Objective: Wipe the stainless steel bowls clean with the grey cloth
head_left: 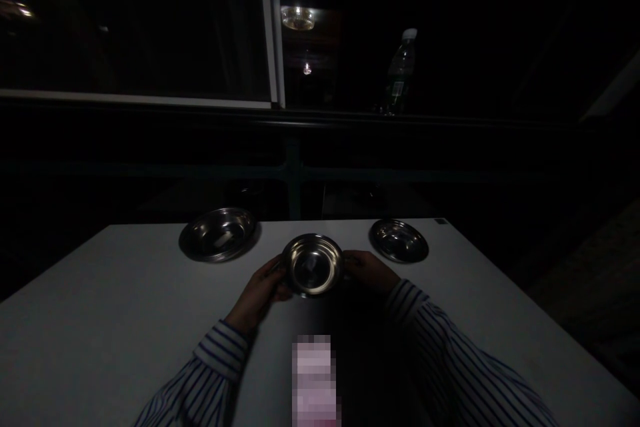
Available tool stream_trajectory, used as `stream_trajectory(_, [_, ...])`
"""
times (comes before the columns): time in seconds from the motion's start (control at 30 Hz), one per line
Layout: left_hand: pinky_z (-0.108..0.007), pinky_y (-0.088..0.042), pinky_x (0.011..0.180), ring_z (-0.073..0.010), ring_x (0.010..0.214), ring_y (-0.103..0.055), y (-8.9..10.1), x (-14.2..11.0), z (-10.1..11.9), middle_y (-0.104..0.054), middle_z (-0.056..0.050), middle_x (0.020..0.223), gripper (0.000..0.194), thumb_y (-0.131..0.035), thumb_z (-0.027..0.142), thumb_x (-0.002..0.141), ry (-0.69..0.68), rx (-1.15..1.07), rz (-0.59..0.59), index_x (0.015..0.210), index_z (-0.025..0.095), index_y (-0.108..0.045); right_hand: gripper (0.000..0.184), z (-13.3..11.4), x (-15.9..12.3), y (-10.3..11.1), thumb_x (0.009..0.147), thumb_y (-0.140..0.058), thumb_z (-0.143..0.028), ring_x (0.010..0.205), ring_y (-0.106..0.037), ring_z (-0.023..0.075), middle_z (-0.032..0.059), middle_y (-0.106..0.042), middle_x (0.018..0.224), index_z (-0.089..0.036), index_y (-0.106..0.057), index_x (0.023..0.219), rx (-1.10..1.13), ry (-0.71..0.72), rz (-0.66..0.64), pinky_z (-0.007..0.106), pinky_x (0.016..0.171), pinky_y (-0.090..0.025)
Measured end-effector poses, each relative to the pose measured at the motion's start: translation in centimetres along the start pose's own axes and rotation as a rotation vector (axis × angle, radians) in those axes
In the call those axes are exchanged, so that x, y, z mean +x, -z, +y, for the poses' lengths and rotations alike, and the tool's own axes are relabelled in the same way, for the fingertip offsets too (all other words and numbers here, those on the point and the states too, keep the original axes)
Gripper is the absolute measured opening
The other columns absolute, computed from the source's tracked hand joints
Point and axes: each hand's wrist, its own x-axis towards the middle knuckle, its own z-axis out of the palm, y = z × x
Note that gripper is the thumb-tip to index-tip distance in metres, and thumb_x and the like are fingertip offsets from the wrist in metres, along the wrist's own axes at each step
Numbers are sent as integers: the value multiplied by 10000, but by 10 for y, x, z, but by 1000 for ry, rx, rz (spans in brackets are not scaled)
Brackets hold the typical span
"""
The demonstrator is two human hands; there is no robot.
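Between my two hands is a small round metal bowl (313, 265), shiny inside, its opening tilted toward me. My left hand (263, 290) grips its left rim, fingers closed around the edge. On the opposite side, my right hand (369, 269) closes on the right rim; part of its fingers is lost in shadow. A wider metal bowl (219, 235) rests on the white table (125, 320) at the far left. Toward the far right lies a shallow metal dish (399, 240), close beyond my right hand.
A pixelated patch (315, 380) covers something at the near middle. Past the table's far edge runs a dark rail (150, 170). A clear plastic bottle (401, 72) with a white cap stands on the ledge by the window frame (274, 27). The surroundings are very dark.
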Motion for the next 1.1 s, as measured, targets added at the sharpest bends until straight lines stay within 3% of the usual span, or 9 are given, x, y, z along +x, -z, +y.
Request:
stream_trajectory(0.23, [-281,-519,567,-129,524,-629,-9,1,-4,-671,-40,728,542,-565,170,753,12,19,35,1266,174,-392,369,7,-13,11,805,-476,-266,898,-609,197,96,-657,992,-129,-544,1140,-114,12,146,347,814,-454])
stream_trajectory(0.4, [-270,-517,558,-105,489,-605,-10,1,-6,-656,-19,702,522,-574,175,750,8,10,31,1246,180,-413,386,28,-33,32,808,-482,-285,996,-578,200,110,-625,1073,-137,-523,1161,-189,-57,302,352,883,-420])
stream_trajectory(0.5, [-253,-509,538,-114,519,-614,-11,0,-6,-664,-37,721,492,-593,227,745,-1,44,27,1212,163,-451,445,45,-50,38,758,-556,-342,1087,-518,253,145,-564,1170,-128,-533,1148,-240,-132,373,412,936,-366])
stream_trajectory(0.7, [-277,-511,543,-145,581,-632,-13,0,-6,-672,-91,822,492,-610,255,724,-27,140,94,1182,137,-473,435,63,-69,31,729,-582,-340,988,-582,251,123,-618,1085,-180,-549,1132,-224,-201,363,397,864,-430])
stream_trajectory(0.87, [-286,-497,621,-177,745,-639,-10,-7,5,-569,-171,1143,531,-576,339,736,-237,442,343,1211,137,-452,426,63,-67,28,730,-538,-249,1051,-552,243,128,-588,1138,-142,-532,1142,-169,-121,356,396,911,-415])
stream_trajectory(0.97, [-296,-479,673,-187,774,-624,-16,-16,17,-581,-134,1138,435,-530,367,759,-439,603,456,1138,156,-519,428,58,-64,33,746,-491,-209,1096,-522,223,119,-563,1179,-140,-504,1168,-139,-66,393,390,944,-393])
stream_trajectory(1.1, [-290,-485,653,-191,750,-623,-44,-26,29,-640,-92,1007,390,-543,388,744,-511,588,327,1056,156,-571,415,35,-62,45,743,-504,-214,1081,-533,218,94,-584,1156,-157,-522,1154,-129,10,404,376,931,-408])
